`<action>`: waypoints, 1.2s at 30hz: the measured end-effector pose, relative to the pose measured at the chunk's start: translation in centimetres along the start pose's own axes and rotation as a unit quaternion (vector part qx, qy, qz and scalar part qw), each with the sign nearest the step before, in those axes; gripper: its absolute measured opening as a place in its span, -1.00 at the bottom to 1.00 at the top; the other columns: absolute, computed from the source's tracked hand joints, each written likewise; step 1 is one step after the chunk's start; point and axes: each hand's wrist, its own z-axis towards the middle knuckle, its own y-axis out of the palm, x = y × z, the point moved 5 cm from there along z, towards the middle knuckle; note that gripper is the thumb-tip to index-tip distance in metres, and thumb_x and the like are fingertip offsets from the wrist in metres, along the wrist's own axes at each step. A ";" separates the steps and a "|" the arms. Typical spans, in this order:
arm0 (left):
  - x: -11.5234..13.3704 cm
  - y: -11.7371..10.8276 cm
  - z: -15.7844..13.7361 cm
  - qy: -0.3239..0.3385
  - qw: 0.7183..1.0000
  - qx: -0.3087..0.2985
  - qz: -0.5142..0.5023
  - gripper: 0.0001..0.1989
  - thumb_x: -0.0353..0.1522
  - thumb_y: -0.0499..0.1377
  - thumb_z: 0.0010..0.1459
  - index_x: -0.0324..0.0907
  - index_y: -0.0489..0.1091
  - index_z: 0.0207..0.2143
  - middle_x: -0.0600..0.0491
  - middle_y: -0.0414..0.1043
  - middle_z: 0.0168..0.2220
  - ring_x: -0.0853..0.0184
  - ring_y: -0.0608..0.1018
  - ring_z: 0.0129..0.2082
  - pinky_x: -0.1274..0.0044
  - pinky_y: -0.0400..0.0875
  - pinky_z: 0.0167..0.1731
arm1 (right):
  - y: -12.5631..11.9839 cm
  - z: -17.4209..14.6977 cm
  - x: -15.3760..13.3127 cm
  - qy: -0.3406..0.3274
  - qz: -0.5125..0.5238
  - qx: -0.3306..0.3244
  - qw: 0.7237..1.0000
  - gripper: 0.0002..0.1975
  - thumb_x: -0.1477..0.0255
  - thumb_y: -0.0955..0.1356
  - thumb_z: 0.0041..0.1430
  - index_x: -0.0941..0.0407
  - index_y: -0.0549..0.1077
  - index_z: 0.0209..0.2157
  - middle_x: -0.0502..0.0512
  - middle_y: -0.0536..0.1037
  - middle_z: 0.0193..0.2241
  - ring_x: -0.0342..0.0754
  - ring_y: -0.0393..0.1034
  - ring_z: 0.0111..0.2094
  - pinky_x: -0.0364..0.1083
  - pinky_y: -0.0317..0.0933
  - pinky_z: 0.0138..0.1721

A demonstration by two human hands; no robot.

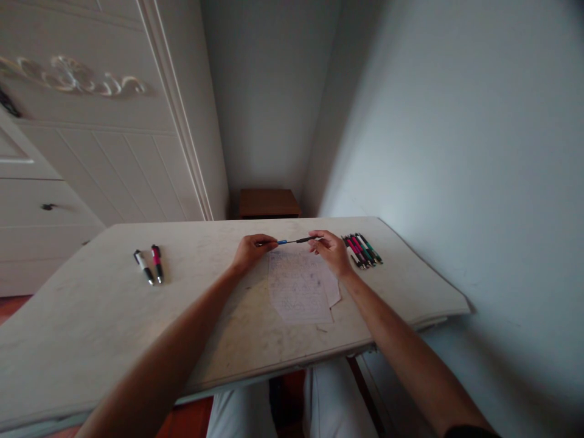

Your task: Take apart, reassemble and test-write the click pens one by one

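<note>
Over the far part of the table, my left hand [253, 250] is closed on a pen part with a blue section [282, 242] showing past the fingertips. My right hand [331, 250] pinches a dark, slim pen part [305, 239]. A thin dark rod, like a refill, spans the space between the two parts; which part it sits in is too small to tell. Below the hands lies a sheet of paper [298, 292] with handwriting, overlapping another piece at its right edge. Several pens [362, 250] in a row lie just right of my right hand.
Two pens, one white [144, 267] and one pink [157, 263], lie on the left side of the pale table [191, 359]. A brown wooden box-like piece [269, 202] stands behind the table. White cabinets [118, 176] rise at left, a wall [456, 152] at right.
</note>
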 end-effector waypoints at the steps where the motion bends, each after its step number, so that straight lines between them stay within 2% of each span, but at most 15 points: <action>1: 0.1 0.1 0.0 0.002 1.000 -0.001 0.000 -0.76 -0.22 0.32 -0.06 -0.17 0.58 -0.37 -0.01 0.60 -0.35 0.25 0.59 -0.35 0.46 0.46 -0.26 | 0.2 -0.1 0.0 0.003 0.002 -0.006 1.000 -0.67 0.21 0.43 0.03 0.13 0.52 -0.23 0.04 0.57 -0.48 -0.12 0.45 -0.53 -0.15 0.29 -0.50; 6: 0.5 0.8 -0.3 0.024 1.000 -0.021 0.002 -0.73 -0.18 0.31 -0.06 -0.19 0.58 -0.39 -0.02 0.60 -0.34 0.24 0.59 -0.34 0.48 0.46 -0.27 | 1.3 -0.5 0.3 0.021 0.015 -0.028 0.999 -0.68 0.20 0.44 0.02 0.13 0.53 -0.25 0.08 0.60 -0.42 -0.10 0.49 -0.53 -0.16 0.32 -0.51; 11: 0.8 1.2 -0.5 0.044 0.998 -0.034 0.017 -0.74 -0.18 0.29 -0.05 -0.17 0.58 -0.39 -0.01 0.60 -0.34 0.25 0.58 -0.33 0.49 0.45 -0.27 | 1.2 -0.4 0.5 0.030 0.027 -0.007 0.999 -0.67 0.19 0.44 0.01 0.14 0.54 -0.27 0.11 0.61 -0.37 -0.08 0.51 -0.53 -0.16 0.31 -0.55; 21: 0.7 0.9 -0.5 0.040 0.999 -0.026 0.019 -0.72 -0.17 0.29 -0.04 -0.19 0.56 -0.37 -0.01 0.59 -0.35 0.26 0.58 -0.33 0.47 0.45 -0.26 | 1.4 -0.6 0.1 0.027 -0.003 -0.027 0.999 -0.67 0.19 0.44 -0.01 0.16 0.56 -0.30 0.05 0.57 -0.57 -0.06 0.49 -0.55 -0.13 0.31 -0.50; 28: 1.8 0.9 -0.8 0.079 0.996 -0.030 0.035 -0.78 -0.20 0.28 -0.03 -0.17 0.55 -0.40 0.00 0.58 -0.32 0.26 0.56 -0.30 0.45 0.46 -0.20 | 1.5 -0.6 0.5 0.063 0.030 -0.028 0.997 -0.68 0.19 0.44 -0.04 0.15 0.54 -0.34 0.04 0.57 -0.56 -0.08 0.48 -0.57 -0.16 0.28 -0.55; 36: 1.4 1.0 -0.7 0.061 0.998 -0.017 0.024 -0.76 -0.20 0.30 -0.03 -0.18 0.54 -0.37 0.00 0.57 -0.34 0.28 0.56 -0.33 0.46 0.47 -0.23 | 1.5 -0.7 0.3 0.075 0.028 0.007 0.997 -0.72 0.22 0.44 -0.05 0.15 0.53 -0.38 0.05 0.57 -0.57 -0.07 0.49 -0.56 -0.18 0.22 -0.58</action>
